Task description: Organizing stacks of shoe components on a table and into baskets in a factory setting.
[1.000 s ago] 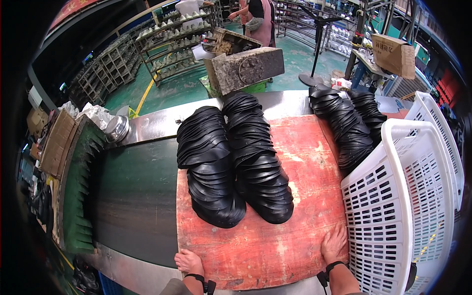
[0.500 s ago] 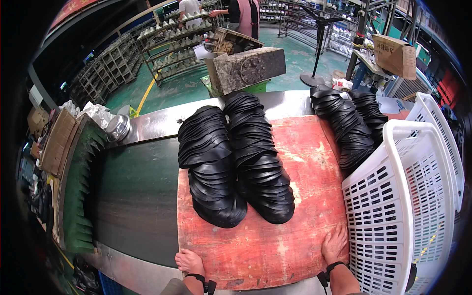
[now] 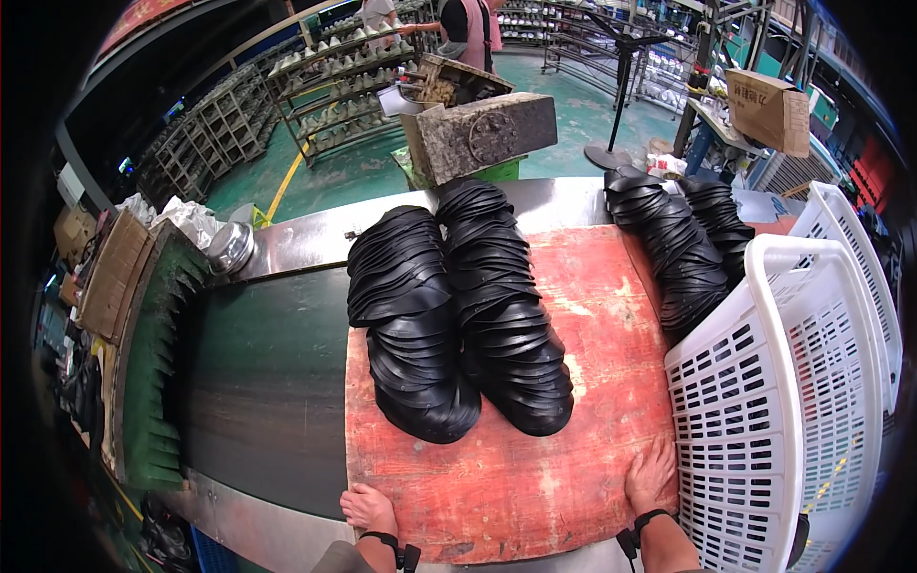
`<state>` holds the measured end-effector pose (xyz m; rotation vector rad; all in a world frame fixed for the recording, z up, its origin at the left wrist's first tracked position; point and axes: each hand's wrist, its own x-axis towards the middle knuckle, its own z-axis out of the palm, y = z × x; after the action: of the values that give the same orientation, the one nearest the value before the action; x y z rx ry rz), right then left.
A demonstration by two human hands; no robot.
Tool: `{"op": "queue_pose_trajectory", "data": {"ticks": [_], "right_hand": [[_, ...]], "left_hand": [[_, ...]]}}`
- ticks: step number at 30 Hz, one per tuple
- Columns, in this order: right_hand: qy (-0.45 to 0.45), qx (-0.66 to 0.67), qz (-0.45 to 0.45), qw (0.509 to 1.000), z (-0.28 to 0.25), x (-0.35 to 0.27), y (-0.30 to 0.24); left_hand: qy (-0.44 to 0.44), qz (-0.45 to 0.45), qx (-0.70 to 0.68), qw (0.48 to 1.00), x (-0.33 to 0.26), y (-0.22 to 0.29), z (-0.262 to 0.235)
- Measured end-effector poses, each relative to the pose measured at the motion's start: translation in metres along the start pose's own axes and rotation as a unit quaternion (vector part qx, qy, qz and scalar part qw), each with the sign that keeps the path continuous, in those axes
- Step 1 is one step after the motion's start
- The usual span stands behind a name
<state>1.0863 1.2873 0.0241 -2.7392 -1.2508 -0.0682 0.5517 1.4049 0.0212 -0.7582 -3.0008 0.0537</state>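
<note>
Two long leaning stacks of thin black shoe soles, a left stack [image 3: 411, 315] and a right stack [image 3: 506, 315], lie side by side on a worn red wooden board [image 3: 506, 487]. My left hand [image 3: 369, 508] is at the board's near left corner, its fingers curled over the edge. Near the right edge my right hand [image 3: 651, 475] lies flat on the board, fingers stretched out and holding nothing. Both hands are apart from the soles. Dark bands circle both wrists.
White plastic baskets [image 3: 735, 430] stand against the board's right side. More black sole stacks [image 3: 669, 248] lie behind them. A dark green conveyor belt [image 3: 267, 382] runs to the left. Beyond the metal edge sit a grimy block-shaped machine [image 3: 487, 134], shoe racks [image 3: 344, 95] and a person [image 3: 466, 33].
My hands and the sole stacks stay in place. In the background, the people by the shoe racks have shifted slightly.
</note>
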Motion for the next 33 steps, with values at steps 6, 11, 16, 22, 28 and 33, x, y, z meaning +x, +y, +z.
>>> {"op": "queue_pose_trajectory", "data": {"ticks": [6,11,16,22,28,33], "right_hand": [[-0.006,0.000,0.006,1.000,0.0000,0.0000,-0.0004],[-0.002,-0.006,0.002,1.000,0.0033,-0.0002,0.0025],[-0.001,0.000,0.001,1.000,0.0016,0.0001,0.0008],[-0.007,-0.002,0.007,1.000,0.0009,0.0003,0.0006],[-0.010,-0.004,0.009,1.000,0.0010,0.0005,0.0005],[-0.008,-0.004,0.008,1.000,0.0000,0.0003,0.0000]], "left_hand": [[0.004,-0.003,0.002,1.000,-0.0004,0.0007,-0.0001],[0.005,-0.002,0.002,1.000,0.0000,0.0006,0.0016],[0.004,-0.002,0.003,1.000,0.0004,-0.0004,0.0025],[0.008,0.003,0.004,1.000,0.0010,-0.0015,0.0044],[0.009,0.000,0.002,1.000,0.0004,-0.0006,0.0039],[0.005,-0.001,0.004,1.000,0.0002,-0.0004,0.0029]]}}
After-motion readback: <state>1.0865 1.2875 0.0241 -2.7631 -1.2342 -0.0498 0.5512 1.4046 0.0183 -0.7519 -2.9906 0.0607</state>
